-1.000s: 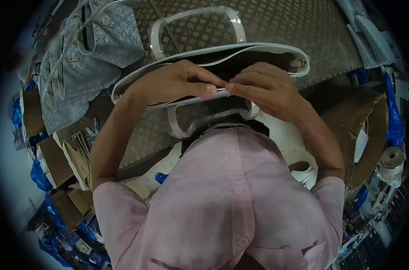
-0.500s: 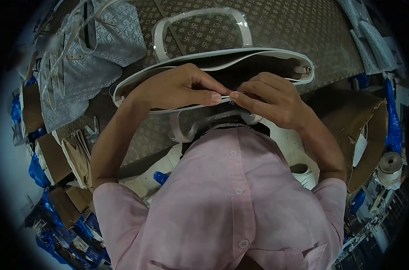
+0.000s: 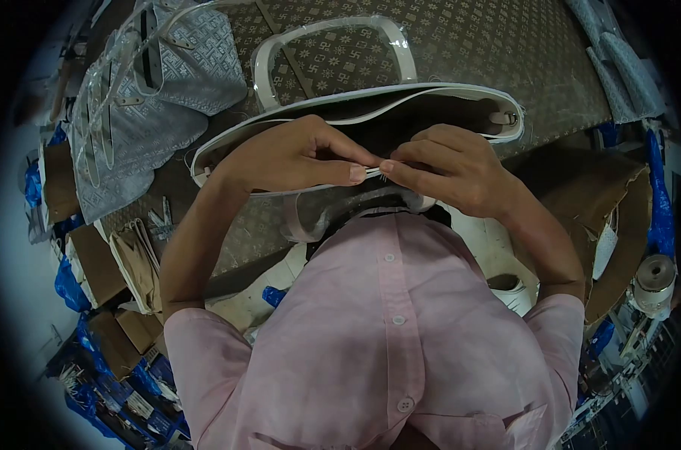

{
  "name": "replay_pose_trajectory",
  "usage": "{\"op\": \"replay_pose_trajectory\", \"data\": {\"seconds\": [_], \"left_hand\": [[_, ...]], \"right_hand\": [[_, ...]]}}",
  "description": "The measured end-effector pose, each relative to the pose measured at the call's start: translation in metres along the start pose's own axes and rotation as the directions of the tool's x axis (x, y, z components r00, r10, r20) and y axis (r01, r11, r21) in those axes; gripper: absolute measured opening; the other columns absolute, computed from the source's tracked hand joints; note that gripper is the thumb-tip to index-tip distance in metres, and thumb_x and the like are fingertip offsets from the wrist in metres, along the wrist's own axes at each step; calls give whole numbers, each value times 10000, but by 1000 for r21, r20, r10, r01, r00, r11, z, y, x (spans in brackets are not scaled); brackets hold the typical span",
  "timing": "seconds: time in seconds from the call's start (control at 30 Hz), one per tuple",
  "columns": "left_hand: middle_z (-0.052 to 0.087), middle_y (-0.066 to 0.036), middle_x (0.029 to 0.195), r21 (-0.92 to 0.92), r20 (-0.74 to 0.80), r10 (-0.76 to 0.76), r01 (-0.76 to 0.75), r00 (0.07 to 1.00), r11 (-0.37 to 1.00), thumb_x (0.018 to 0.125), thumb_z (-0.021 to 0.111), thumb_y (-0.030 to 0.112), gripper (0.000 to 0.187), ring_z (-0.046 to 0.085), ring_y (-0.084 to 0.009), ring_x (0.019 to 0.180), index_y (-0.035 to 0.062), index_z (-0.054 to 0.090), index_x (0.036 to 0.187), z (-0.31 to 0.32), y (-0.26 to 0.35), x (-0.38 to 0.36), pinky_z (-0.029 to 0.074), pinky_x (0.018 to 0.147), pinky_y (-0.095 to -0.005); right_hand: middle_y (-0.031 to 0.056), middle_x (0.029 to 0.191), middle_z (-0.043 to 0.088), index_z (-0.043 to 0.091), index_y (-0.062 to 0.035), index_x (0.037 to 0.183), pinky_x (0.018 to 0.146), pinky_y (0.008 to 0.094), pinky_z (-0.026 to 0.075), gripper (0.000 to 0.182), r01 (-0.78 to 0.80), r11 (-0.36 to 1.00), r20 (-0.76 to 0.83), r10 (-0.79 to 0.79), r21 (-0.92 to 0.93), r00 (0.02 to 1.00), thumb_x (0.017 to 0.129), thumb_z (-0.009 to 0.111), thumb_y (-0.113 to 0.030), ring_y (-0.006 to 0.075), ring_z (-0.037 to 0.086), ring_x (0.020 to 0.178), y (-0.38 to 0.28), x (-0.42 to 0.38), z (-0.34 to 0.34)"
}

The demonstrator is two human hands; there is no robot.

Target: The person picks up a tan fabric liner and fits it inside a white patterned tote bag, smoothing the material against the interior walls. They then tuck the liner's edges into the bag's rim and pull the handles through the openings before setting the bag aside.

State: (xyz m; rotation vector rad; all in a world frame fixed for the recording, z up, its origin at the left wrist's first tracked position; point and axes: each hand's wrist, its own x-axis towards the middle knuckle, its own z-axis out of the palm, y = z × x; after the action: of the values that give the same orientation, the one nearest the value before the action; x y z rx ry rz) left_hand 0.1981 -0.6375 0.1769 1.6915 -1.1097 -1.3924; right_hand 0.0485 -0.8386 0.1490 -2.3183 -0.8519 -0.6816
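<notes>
A handbag (image 3: 430, 94) with white edging lies before me, its mouth facing up and its dark inside showing. One pale handle (image 3: 261, 71), wrapped in clear plastic, stretches away on the far side; the near handle (image 3: 299, 217) hangs by my shirt. My left hand (image 3: 303, 157) pinches the near rim between thumb and fingers. Right beside it, my right hand (image 3: 453, 165) pinches the same rim, the two thumbs almost meeting. Short loose threads (image 3: 385, 178) stick out at the rim between the thumbs. My fingertips inside the bag are partly hidden.
Several silver-grey patterned bags (image 3: 138, 112) stand at the left of the patterned table (image 3: 498, 45). More grey pieces (image 3: 625, 75) lie at the far right edge. A brown carton (image 3: 618, 202) and a roll (image 3: 654, 277) are at my right, cartons (image 3: 93, 262) at my left.
Both hands keep their pinch on the bag's rim, with only tiny finger shifts. The whole view has moved slightly.
</notes>
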Motion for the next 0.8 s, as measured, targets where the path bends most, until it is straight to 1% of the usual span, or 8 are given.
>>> {"op": "replay_pose_trajectory", "data": {"seconds": [0.13,0.2,0.33,0.4,0.5,0.63,0.7,0.8], "left_hand": [[641,2,668,27,16,30,-30,999,999,871,664,340,320,402,-50,552,116,700,1097,1,1,1,314,486,-240],[669,-22,707,48,8,136,-136,991,990,863,671,359,352,432,-53,559,104,693,1105,1,-4,2,339,493,-240],[684,-43,740,83,41,80,-83,996,993,853,679,374,381,478,-57,582,95,688,1111,-5,6,1,370,511,-243],[680,-135,1058,28,104,-90,88,991,996,846,699,185,336,636,-172,961,6,653,1128,-6,13,0,480,846,-283],[682,-133,1052,34,95,-42,39,995,999,841,699,174,328,637,-169,950,4,658,1119,-5,12,0,478,840,-279],[685,-130,1042,38,95,-78,74,992,997,839,697,163,312,637,-166,942,9,665,1108,-3,12,-1,479,829,-277],[720,-89,870,60,13,44,-45,999,997,839,684,326,338,602,-95,682,102,696,1093,-2,4,-1,459,615,-244],[720,-89,887,13,21,39,-40,999,999,841,678,320,336,618,-101,716,104,695,1097,-2,4,0,467,638,-252]], "right_hand": [[78,824,621,670,-21,968,547,283,470,259,-14,1000,17,14,-1,1000,718,699,-83,194,602,693,-1,-2,-1],[77,826,621,670,-23,970,547,282,468,262,-14,1000,17,14,3,1000,717,697,-86,195,602,693,0,-3,-1],[80,832,624,669,-22,982,552,287,470,268,6,1000,10,-6,0,1000,723,687,-93,200,604,696,2,-1,-1],[80,834,624,669,-22,987,554,288,470,270,8,1000,12,-9,8,1000,726,683,-93,201,605,697,3,-1,-2],[79,835,626,671,-25,989,555,288,473,272,-1,1000,25,0,20,1000,726,686,-95,198,608,700,1,0,-2],[76,830,626,672,-23,982,553,283,477,271,-8,1000,9,7,28,1000,721,695,-96,194,611,698,0,1,0],[76,828,626,672,-21,976,551,282,480,268,-3,1000,2,3,26,1000,720,698,-94,193,611,697,0,1,2],[40,808,603,667,-59,933,531,285,441,207,-17,1000,-58,17,3,998,733,676,-111,173,576,664,1,2,6]]}}
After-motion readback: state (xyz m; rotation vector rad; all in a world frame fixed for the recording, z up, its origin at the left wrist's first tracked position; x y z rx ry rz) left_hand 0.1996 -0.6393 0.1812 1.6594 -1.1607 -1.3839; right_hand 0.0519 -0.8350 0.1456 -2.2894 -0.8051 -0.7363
